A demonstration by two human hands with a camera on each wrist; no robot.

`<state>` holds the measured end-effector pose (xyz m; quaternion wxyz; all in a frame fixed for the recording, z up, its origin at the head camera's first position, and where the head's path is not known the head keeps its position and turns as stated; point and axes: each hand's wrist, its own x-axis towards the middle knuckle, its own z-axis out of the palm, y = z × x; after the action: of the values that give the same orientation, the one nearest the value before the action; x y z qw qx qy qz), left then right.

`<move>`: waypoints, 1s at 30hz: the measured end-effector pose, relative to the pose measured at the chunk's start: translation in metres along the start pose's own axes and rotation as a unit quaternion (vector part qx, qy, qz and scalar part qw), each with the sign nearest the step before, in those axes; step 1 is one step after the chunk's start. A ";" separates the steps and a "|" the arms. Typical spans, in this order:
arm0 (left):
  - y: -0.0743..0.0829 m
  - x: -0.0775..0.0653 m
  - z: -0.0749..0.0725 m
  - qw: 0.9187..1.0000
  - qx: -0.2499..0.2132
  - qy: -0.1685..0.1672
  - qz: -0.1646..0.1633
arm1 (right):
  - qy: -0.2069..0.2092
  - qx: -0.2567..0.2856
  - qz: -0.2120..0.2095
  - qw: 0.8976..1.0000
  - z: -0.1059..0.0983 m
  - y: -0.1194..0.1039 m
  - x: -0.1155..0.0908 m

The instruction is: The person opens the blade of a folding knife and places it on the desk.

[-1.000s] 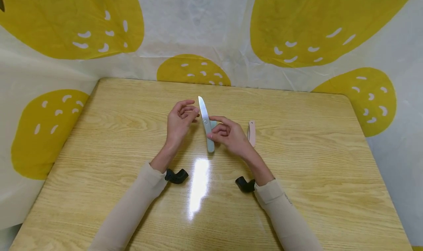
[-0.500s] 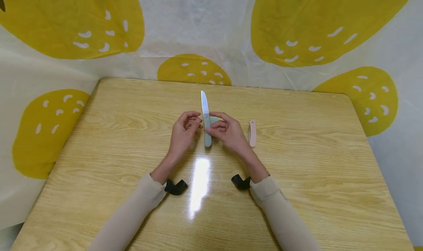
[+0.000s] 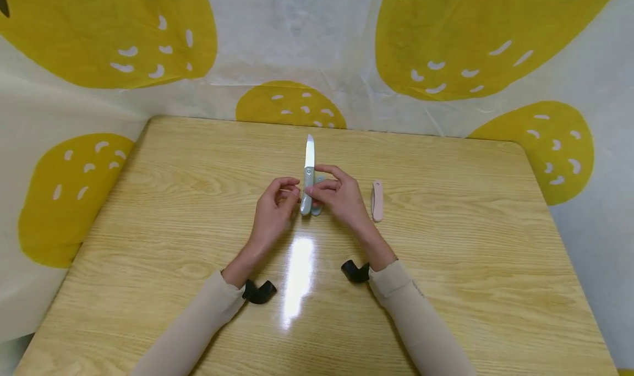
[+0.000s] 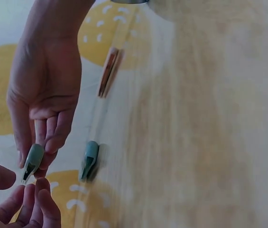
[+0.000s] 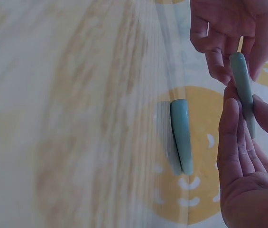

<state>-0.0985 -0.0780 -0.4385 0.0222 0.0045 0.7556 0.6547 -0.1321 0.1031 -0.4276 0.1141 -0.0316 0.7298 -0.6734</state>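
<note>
In the head view my right hand (image 3: pixel 344 200) pinches a folding knife (image 3: pixel 309 175) by its pale green handle, thumb in front and fingers behind. Its shiny blade is swung out and points away from me. My left hand (image 3: pixel 274 208) is just left of the handle, fingers loosely bent, holding nothing. Beneath the held knife a second green folding knife (image 3: pixel 317 211) lies on the table, partly hidden by it and the right hand. The right wrist view shows this lying knife (image 5: pixel 181 135) whole, apart from the held one. A pink folding knife (image 3: pixel 377 201) lies folded further right.
The wood-grain table (image 3: pixel 470 227) carries a bright light reflection in front of the hands. A white cloth (image 3: pixel 297 34) with large yellow fruit prints hangs behind and beside it. Black curved pieces (image 3: pixel 260 292) sit at both sleeve cuffs.
The held knife has turned from leaning left to leaning slightly right and shifted a little left. My left hand has come down next to its handle. The lying green knife shows more at its near end.
</note>
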 end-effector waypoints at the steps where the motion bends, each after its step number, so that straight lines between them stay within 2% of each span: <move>1: 0.000 -0.001 0.000 1.000 0.004 -0.001 0.001 | 0.001 -0.002 0.001 1.000 0.001 -0.001 0.000; 7: -0.003 -0.007 -0.001 1.000 0.019 -0.006 0.009 | 0.013 -0.004 0.002 1.000 0.002 -0.003 0.004; 17: -0.004 -0.011 -0.002 0.999 0.031 -0.016 0.000 | 0.022 0.038 -0.003 0.999 0.005 0.000 0.008; 24: -0.005 -0.010 -0.005 0.998 0.063 -0.016 0.020 | 0.015 0.063 -0.004 0.998 0.009 0.000 0.010; 30: -0.006 -0.009 -0.007 0.997 0.069 -0.011 0.023 | 0.007 0.045 -0.001 0.999 0.011 0.000 0.011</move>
<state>-0.0893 -0.0863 -0.4430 0.0157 0.0304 0.7982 0.6014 -0.1402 0.0904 -0.4293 0.1095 -0.0224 0.6992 -0.7062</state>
